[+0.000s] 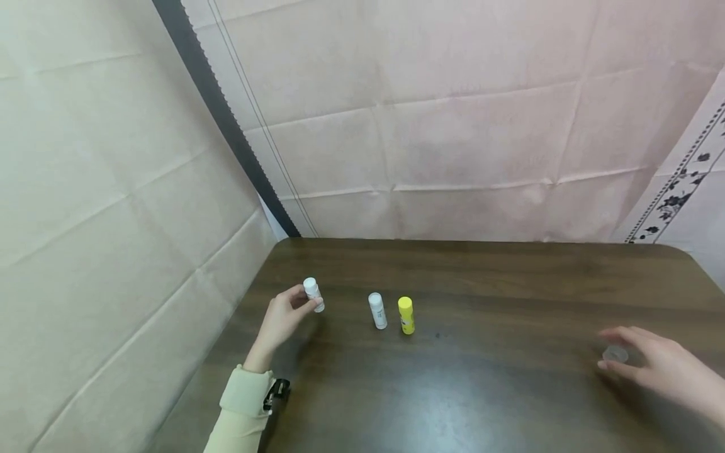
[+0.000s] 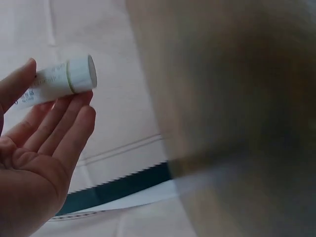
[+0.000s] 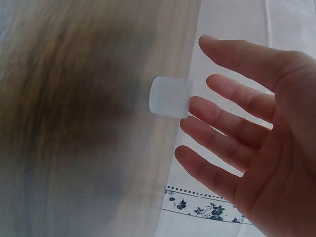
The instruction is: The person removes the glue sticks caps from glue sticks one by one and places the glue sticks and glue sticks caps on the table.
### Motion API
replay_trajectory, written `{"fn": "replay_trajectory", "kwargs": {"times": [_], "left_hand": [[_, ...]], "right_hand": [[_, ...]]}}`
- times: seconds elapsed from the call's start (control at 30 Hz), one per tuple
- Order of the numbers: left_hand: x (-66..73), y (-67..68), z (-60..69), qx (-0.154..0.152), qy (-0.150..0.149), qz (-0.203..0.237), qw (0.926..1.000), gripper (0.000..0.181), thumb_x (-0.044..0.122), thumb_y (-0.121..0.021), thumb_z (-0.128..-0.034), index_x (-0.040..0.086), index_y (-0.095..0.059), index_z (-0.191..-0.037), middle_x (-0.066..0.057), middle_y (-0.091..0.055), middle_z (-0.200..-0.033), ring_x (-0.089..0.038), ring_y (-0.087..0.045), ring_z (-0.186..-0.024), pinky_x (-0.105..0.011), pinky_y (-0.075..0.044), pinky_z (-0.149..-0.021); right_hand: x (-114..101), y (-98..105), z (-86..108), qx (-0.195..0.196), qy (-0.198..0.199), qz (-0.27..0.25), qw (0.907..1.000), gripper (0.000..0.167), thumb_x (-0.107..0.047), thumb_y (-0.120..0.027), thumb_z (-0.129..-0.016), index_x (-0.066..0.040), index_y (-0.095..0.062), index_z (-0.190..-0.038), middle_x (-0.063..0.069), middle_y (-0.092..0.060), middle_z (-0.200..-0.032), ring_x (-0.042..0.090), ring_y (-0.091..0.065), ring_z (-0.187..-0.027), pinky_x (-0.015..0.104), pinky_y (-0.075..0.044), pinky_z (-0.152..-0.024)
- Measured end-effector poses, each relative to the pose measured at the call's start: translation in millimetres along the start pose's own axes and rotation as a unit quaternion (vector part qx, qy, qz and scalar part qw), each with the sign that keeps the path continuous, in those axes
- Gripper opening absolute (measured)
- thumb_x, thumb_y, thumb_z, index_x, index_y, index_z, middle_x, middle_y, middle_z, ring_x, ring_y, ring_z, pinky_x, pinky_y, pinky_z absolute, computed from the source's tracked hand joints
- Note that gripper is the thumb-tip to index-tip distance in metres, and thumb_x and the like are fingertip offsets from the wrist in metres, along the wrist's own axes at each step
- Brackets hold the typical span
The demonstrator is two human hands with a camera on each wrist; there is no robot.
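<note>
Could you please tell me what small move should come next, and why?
I would probably bring the thumb and fingers of the right hand together on the small translucent cup: the thumb is apart from it, the fingers are spread, and it looks ungripped. The left hand holds a white capped tube.

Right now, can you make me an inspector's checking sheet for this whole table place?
Surface: brown table, wood-patterned, with a small dark mark.
Things in use: held white tube, off the table; standing white tube beside a yellow tube; small see-through container at the right.
Clutter: nothing seen.
Left hand: holds a tube between thumb and fingers.
Right hand: fingers apart by the container; I can't tell if they touch it.
Cables: nothing seen.
Surroundings: pale cloth behind, flowered border at right.
</note>
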State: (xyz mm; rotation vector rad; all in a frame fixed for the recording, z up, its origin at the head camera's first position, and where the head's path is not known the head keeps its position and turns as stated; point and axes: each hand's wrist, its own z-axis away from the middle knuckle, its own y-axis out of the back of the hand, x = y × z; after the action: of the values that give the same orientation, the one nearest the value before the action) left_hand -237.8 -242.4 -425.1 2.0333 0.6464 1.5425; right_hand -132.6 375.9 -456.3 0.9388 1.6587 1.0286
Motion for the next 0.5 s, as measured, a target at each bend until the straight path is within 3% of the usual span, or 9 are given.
{"fn": "replay_trajectory", "kwargs": {"times": [0.07,0.2,0.5], "left_hand": [[-9.9,-3.3,-0.6,-0.006,0.015,-0.001,0.9999,0.025,0.029,-0.076,-0.0923,0.009,-0.072,-0.108,-0.005,-0.074,-0.104,-0.024,-0.071,-0.1,-0.049,-0.053,-0.089],[-21.6,-7.3,-2.1,-0.018,0.028,-0.011,0.9994,0.025,0.027,-0.076,-0.0925,0.008,-0.071,-0.108,-0.006,-0.074,-0.106,-0.026,-0.071,-0.101,-0.048,-0.054,-0.088],[-18.1,-9.9,-8.8,-0.039,0.03,-0.022,0.9985,0.022,0.026,-0.075,-0.0925,0.009,-0.071,-0.106,-0.006,-0.074,-0.106,-0.026,-0.07,-0.101,-0.046,-0.055,-0.086]], "right_hand": [[1.9,-0.7,1.4,-0.019,-0.014,-0.008,0.9997,0.049,-0.033,-0.086,-0.079,-0.003,-0.068,-0.115,0.022,-0.067,-0.115,0.049,-0.062,-0.103,0.063,-0.047,-0.078],[5.5,-3.0,3.1,-0.034,-0.025,-0.006,0.9991,0.049,-0.032,-0.085,-0.08,-0.002,-0.068,-0.115,0.023,-0.067,-0.114,0.049,-0.062,-0.103,0.064,-0.047,-0.079],[5.3,-1.7,3.2,-0.029,-0.025,0.001,0.9993,0.048,-0.028,-0.086,-0.079,-0.001,-0.068,-0.114,0.023,-0.068,-0.11,0.046,-0.064,-0.098,0.064,-0.048,-0.077]]}}
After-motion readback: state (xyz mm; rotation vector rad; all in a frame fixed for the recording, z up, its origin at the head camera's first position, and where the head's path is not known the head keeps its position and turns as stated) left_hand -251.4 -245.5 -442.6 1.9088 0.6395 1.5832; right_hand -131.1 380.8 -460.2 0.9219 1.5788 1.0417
